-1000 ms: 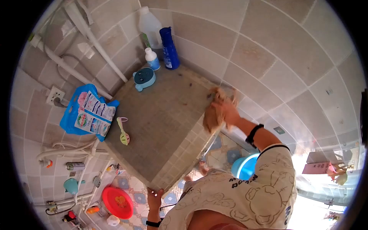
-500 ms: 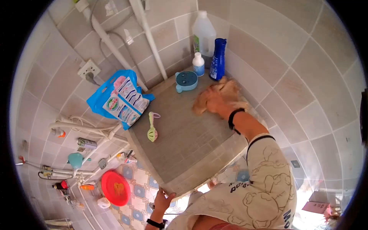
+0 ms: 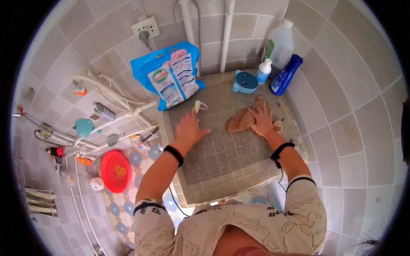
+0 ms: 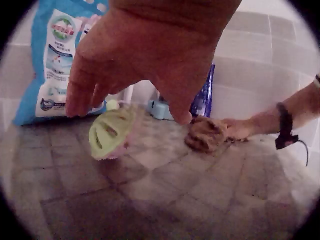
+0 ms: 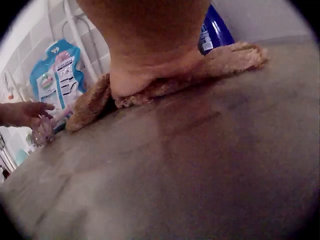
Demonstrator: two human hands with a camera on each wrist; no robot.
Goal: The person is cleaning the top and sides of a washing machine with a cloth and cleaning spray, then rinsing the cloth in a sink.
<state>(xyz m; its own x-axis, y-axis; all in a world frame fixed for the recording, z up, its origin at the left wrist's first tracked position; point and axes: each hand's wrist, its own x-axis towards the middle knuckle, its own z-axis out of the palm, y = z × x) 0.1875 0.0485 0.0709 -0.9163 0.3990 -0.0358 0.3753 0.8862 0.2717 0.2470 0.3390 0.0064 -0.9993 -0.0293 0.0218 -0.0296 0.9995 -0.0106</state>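
Note:
My right hand [image 3: 262,121] presses flat on a crumpled brown cloth [image 3: 239,121], fingers spread over it, on the tiled tabletop [image 3: 222,168]. In the right wrist view, cloth folds [image 5: 235,59] stick out on both sides of the palm. My left hand [image 3: 188,130] reaches over a pale green and pink rattle [image 4: 111,134], its thumb held apart from the fingers. From the head view the hand hides most of that rattle, leaving the handle end and a pink loop visible. Nothing shows gripped between the left fingers and thumb in the left wrist view.
A blue-and-white detergent bag [image 3: 171,79] leans at the back left. Along the back right stand a teal round box [image 3: 245,82], a small white bottle [image 3: 264,70], a dark blue bottle [image 3: 286,76] and a clear jug [image 3: 282,40]. A red basin [image 3: 116,170] sits on the floor.
The right hand has wiped the cloth from the table's right edge inward. My left hand has left the front corner and moved up over the rattle. The head view has turned.

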